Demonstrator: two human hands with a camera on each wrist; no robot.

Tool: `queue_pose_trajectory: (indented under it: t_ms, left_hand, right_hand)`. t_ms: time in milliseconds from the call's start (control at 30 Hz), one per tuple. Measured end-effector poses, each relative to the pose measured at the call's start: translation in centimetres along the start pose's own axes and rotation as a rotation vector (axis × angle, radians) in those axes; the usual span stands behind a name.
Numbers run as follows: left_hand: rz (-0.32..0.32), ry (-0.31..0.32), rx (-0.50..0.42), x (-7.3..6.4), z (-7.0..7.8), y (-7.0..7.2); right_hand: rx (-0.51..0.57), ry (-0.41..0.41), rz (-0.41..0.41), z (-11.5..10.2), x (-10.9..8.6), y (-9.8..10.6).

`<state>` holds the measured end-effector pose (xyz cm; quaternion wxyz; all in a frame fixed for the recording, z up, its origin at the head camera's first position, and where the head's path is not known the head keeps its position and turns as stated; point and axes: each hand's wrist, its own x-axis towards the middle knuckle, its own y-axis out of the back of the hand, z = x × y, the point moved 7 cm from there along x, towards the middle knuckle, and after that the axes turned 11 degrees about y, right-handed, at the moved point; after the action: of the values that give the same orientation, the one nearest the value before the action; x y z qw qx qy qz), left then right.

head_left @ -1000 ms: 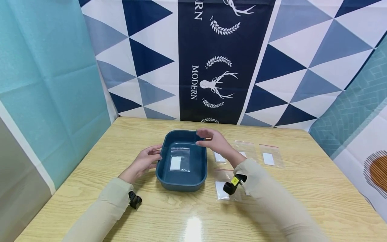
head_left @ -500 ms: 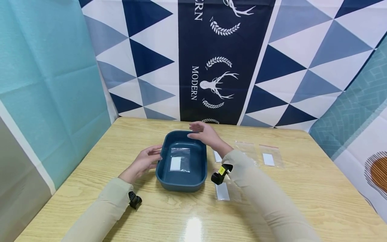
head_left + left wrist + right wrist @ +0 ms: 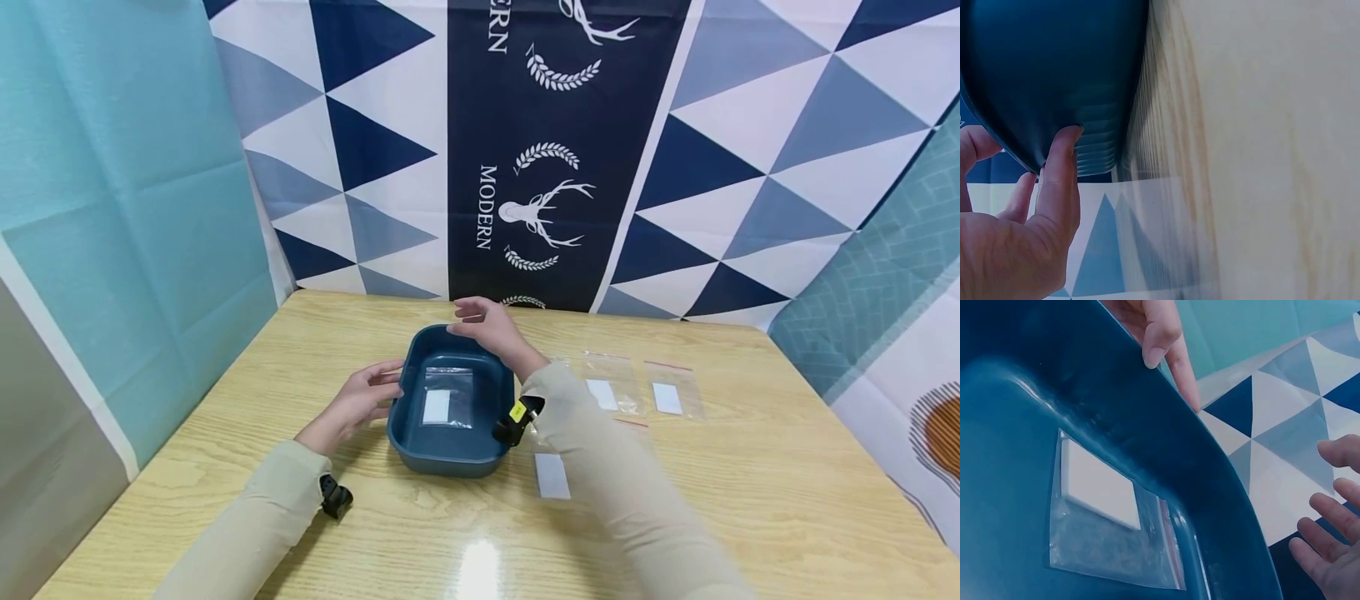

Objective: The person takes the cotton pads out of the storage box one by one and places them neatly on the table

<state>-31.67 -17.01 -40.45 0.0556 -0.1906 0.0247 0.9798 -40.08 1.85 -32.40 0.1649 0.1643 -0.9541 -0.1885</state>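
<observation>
A dark blue rectangular tub (image 3: 450, 468) stands on the wooden table. Inside lies a clear zip bag (image 3: 461, 400) with a white flat block (image 3: 436, 407) in it. Against the tub's left outer wall rest the fairly straight fingers of my left hand (image 3: 360, 398), its thumb by the rim. In the left wrist view, one finger (image 3: 1057, 178) touches that wall. My right hand (image 3: 491, 327) hovers over the far right rim, fingers spread and loosely bent, holding nothing. The right wrist view shows its fingers (image 3: 1329, 519) apart from the tub.
Right of the tub lie several similar zip bags, among them a far right bag (image 3: 672, 390), a back bag (image 3: 611, 379) and a near one with a white block (image 3: 552, 477). My right sleeve (image 3: 637, 492) partly covers some. A patterned cloth (image 3: 525, 150) hangs behind the table (image 3: 750, 467).
My right hand has moved left and slightly away from me along the tub's far rim. The left hand, the tub and the bag inside it have stayed about where they were.
</observation>
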Motion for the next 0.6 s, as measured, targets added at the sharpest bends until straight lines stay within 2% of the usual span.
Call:
queue_pose_trajectory:
  t_ms: [367, 600]
  left_hand:
    - [0.008, 0.0, -0.004, -0.2, 0.1, 0.0]
    - [-0.008, 0.002, -0.011, -0.1, 0.0, 0.0]
  right_hand:
    - [-0.009, -0.067, 0.009, 1.9, 0.4, -1.1]
    - [0.004, -0.06, -0.004, 2.6, 0.1, -1.7]
